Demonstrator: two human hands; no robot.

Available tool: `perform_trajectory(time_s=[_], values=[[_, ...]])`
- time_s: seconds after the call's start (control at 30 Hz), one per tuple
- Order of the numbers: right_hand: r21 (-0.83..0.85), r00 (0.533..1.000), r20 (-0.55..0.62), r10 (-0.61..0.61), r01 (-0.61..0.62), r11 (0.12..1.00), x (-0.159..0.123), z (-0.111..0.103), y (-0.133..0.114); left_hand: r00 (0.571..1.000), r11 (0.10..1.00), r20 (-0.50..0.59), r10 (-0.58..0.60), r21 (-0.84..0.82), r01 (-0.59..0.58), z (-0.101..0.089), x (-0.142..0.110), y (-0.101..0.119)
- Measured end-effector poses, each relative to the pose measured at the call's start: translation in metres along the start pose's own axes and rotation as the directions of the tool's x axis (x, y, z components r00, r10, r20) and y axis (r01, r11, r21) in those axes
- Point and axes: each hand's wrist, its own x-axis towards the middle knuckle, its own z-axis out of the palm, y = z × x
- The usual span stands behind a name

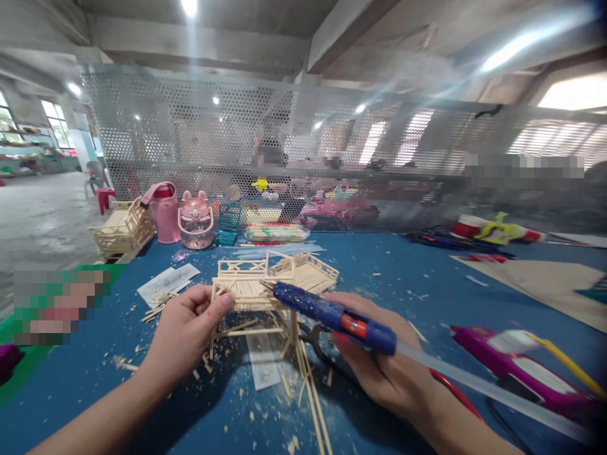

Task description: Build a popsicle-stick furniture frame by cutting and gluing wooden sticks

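Blue plastic is seen on the glue gun [313,308], which is held tight in the right hand [391,379]. The little wooden model [246,289] is pinched at its left end by the left hand [187,332], over the table [389,272]. The model is perhaps touched by the gun's tip; this is hard to see. Wood bits [207,362] are scattered below.

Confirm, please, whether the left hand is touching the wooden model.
Touching: the head view shows the left hand pinching the wooden model at its left end.
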Motion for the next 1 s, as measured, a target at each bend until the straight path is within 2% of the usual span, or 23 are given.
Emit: perform_trajectory(time_s=[0.17, 0.33, 0.5, 0.6, 0.7, 0.77, 0.87, 0.93, 1.0], values=[[-0.004, 0.998, 0.065, 0.004, -0.004, 1.0, 0.002, -0.001, -0.001, 1.0, 1.0, 0.005, 0.003, 0.02, -0.003, -0.001, 0.0, -0.002], [-0.024, 1.0, 0.005, -0.014, 0.015, 1.0, 0.004, -0.001, -0.004, 1.0, 0.999, 0.006, 0.015, 0.039, -0.015, -0.001, 0.0, -0.003], [-0.028, 0.998, 0.055, -0.043, 0.045, 0.999, 0.0, -0.002, 0.0, 1.0, 0.999, 0.005, 0.008, 0.04, -0.008, -0.001, 0.0, -0.003], [0.008, 0.996, 0.002, -0.084, 0.084, 0.996, -0.005, -0.004, 0.005, 1.0, 1.0, -0.011, 0.0, 0.028, 0.0, -0.001, 0.0, -0.003], [0.1, 0.997, -0.061, -0.05, 0.056, 0.993, -0.008, -0.006, 0.012, 1.0, 1.0, -0.025, -0.007, -0.021, 0.006, -0.002, 0.0, -0.003], [0.111, 0.995, -0.102, -0.012, 0.024, 0.994, -0.005, -0.008, 0.021, 1.0, 0.998, -0.022, -0.009, -0.057, 0.008, -0.002, 0.0, -0.003], [-0.076, 0.992, -0.108, 0.062, -0.071, 0.995, 0.008, -0.007, 0.048, 1.0, 0.996, -0.026, 0.0, -0.092, -0.002, -0.002, 0.0, -0.004], [-0.231, 0.991, -0.034, 0.129, -0.133, 0.964, 0.017, 0.001, 0.074, 0.998, 0.995, -0.04, 0.041, -0.091, -0.045, -0.001, 0.002, -0.007], [-0.331, 0.975, 0.124, 0.187, -0.137, 0.934, 0.024, 0.014, 0.101, 0.992, 0.992, -0.058, 0.114, -0.045, -0.116, 0.002, 0.006, -0.012]])
